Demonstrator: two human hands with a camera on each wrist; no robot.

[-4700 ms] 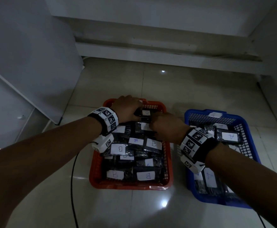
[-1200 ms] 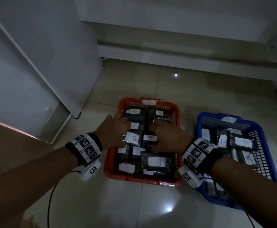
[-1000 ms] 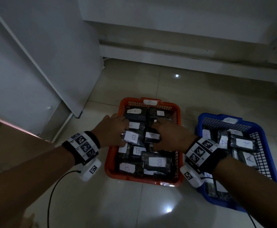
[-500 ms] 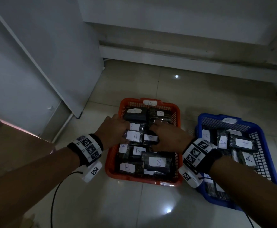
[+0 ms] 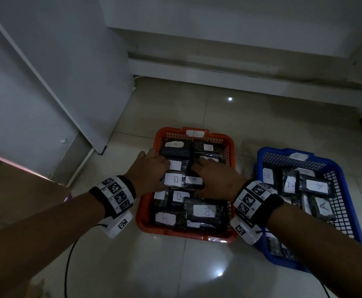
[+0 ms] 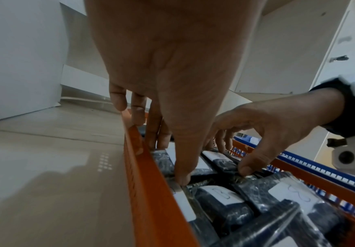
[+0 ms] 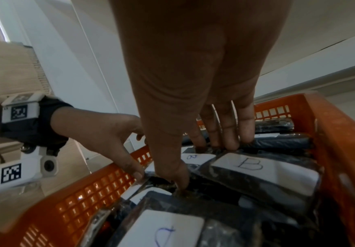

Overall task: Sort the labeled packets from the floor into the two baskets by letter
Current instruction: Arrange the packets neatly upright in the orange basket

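Two baskets stood side by side on the floor (image 5: 197,265): orange basket (image 5: 188,234) on the left, blue basket (image 5: 345,203) on the right. Both hands were in the orange one. Left hand (image 5: 149,173) and right hand (image 5: 216,179) each pinched a B-labelled packet (image 5: 173,179) between thumb and fingers. Roughly ten B packets were visible; A packets (image 5: 317,186) lay in the blue basket, count unclear.

I see two baskets side by side on the floor (image 5: 197,265): the B basket (image 5: 148,224) left, the A basket (image 5: 347,188) right, packets (image 5: 206,211) inside both, and both my hands over the B packets.
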